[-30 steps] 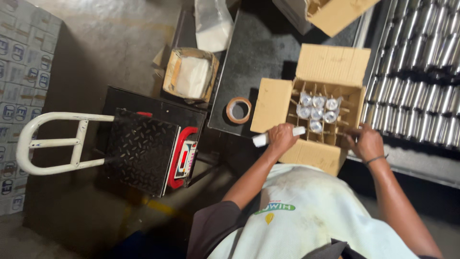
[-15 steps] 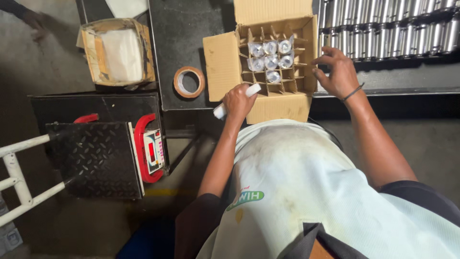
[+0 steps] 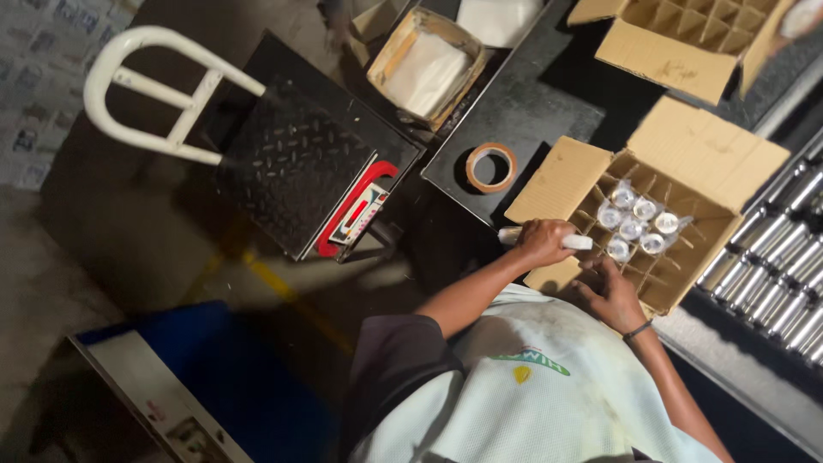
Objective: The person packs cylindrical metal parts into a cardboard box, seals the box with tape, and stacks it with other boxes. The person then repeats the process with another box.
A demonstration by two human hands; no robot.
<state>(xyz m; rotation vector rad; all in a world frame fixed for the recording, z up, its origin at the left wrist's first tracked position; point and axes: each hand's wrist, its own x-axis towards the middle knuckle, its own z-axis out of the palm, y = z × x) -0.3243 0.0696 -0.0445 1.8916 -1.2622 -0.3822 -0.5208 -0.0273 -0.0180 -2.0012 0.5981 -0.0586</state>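
Observation:
An open cardboard box (image 3: 716, 150) with divider cells stands on the dark table, and several clear-wrapped silver cans (image 3: 634, 225) fill its far cells. At the box's near-left corner, my left hand (image 3: 540, 244) is closed around a white stick-shaped object (image 3: 579, 243) that points over the cells. My right hand (image 3: 610, 293), with a dark band at the wrist, rests fingers apart on the near rim and dividers, just below the left hand. It holds nothing.
A brown tape roll (image 3: 490, 167) lies left of the box. A black platform scale (image 3: 296, 163) with a red display and a white handle (image 3: 146, 94) stands further left. There is a second divider box (image 3: 677, 39) at the top, a small open carton (image 3: 426, 64), and rows of silver cans (image 3: 771, 279) at right.
The view has swung and tilted. My right hand has come from the box's right side to its near rim, close to my left hand. The left hand still grips the white stick.

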